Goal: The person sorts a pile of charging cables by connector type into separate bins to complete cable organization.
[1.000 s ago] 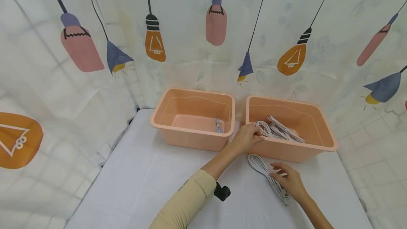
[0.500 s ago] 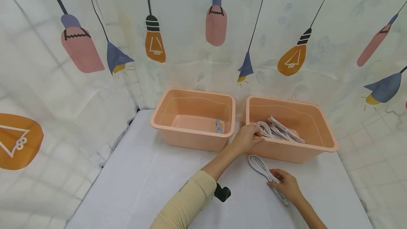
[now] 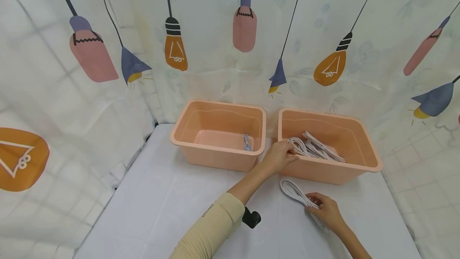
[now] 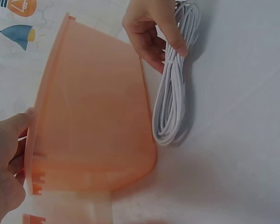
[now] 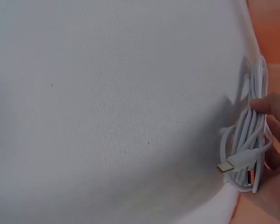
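My right hand (image 3: 328, 211) pinches a coiled white USB cable (image 3: 295, 192) in front of the right bin. In the right wrist view, a USB-C plug (image 5: 227, 166) and a second plug with an orange inside show at one end of the coil. Shadow lies beside the coil in the left wrist view; whether it touches the table I cannot tell. My left hand (image 3: 281, 156) grips the near-left rim of the peach plastic bin (image 3: 323, 171), thumb and fingers on either side. Several white coiled cables (image 3: 316, 147) lie in that bin.
To the left stands a second peach bin (image 3: 215, 157) with one small tied grey-blue cable (image 3: 247, 142) inside. A black object (image 3: 251, 218) shows by my left sleeve. Both bins stand on the white-covered table (image 3: 172, 211), before a lamp-patterned curtain (image 3: 215, 23).
My right hand, earlier loose over the cable, has taken hold of it. The coil has shifted slightly toward the table's front. My left hand has stayed on the bin's rim.
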Demonstrator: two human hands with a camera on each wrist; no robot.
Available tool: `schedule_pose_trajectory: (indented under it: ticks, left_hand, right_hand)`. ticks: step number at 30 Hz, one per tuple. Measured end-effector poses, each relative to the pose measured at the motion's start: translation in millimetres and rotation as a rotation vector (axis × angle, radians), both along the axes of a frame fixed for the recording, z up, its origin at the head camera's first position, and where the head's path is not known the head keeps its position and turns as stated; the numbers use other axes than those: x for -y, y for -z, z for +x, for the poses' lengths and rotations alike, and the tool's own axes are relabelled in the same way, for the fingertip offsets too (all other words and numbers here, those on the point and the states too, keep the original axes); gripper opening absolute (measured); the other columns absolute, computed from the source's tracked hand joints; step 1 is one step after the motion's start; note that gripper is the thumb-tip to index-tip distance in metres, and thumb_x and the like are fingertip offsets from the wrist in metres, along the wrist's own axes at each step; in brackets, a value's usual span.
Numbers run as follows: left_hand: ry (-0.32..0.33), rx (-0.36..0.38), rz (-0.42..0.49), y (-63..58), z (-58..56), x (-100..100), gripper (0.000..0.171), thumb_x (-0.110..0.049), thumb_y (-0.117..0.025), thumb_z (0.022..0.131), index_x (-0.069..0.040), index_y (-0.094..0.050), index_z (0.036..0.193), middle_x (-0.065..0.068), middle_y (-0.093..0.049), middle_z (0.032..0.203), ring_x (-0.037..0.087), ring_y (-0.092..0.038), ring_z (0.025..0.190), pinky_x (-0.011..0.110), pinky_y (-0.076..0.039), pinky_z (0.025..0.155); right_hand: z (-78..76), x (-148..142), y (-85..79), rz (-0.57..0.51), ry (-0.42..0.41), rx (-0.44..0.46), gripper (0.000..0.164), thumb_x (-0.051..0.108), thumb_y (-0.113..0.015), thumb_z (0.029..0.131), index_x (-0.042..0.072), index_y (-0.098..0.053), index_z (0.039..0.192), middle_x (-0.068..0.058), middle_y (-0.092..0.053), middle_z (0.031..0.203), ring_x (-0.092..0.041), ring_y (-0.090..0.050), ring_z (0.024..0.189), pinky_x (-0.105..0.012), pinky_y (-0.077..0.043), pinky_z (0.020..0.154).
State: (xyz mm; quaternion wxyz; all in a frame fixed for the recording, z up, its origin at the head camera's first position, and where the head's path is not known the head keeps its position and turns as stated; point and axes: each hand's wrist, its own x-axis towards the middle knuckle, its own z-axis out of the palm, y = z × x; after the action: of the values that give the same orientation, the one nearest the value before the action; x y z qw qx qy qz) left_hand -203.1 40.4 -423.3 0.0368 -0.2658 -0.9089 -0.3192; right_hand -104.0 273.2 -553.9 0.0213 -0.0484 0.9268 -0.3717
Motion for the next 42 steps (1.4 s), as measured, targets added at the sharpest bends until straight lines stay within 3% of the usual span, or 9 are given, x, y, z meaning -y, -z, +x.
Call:
schedule_pose_trajectory:
  ticks: [13,28,42]
  left_hand:
    - [-0.004,-0.003,-0.002,-1.6,2.2,1,0.018,-0.026,-0.079,0.096,-0.009,-0.078,0.093,-0.001,-0.070,0.088,0.004,-0.056,0.078,0.012,-0.043,0.068]
    - [-0.001,-0.010,0.010,-0.8,1.5,0,0.019,-0.026,-0.079,0.096,-0.009,-0.078,0.091,-0.002,-0.066,0.086,0.003,-0.052,0.077,0.011,-0.040,0.067]
    - [-0.001,-0.006,-0.002,-0.2,1.3,0,0.017,-0.026,-0.079,0.097,-0.010,-0.078,0.092,-0.002,-0.069,0.088,0.005,-0.060,0.080,0.011,-0.045,0.070]
  right_hand:
    - [13.3,-13,-26.6,0.024,-0.096,-0.212,0.035,-0.003,-0.090,0.073,0.007,-0.079,0.105,0.006,-0.070,0.087,0.004,-0.053,0.076,-0.024,-0.051,0.064]
    - [16.4,-28,-54.2,0.039,-0.173,-0.302,0.035,-0.001,-0.091,0.072,0.009,-0.079,0.103,0.012,-0.068,0.085,0.005,-0.055,0.077,-0.023,-0.050,0.063]
    - [12.4,-44,-77.4,0.009,-0.224,-0.359,0.038,-0.007,-0.089,0.071,0.007,-0.078,0.103,0.013,-0.067,0.085,0.002,-0.054,0.075,-0.018,-0.044,0.059]
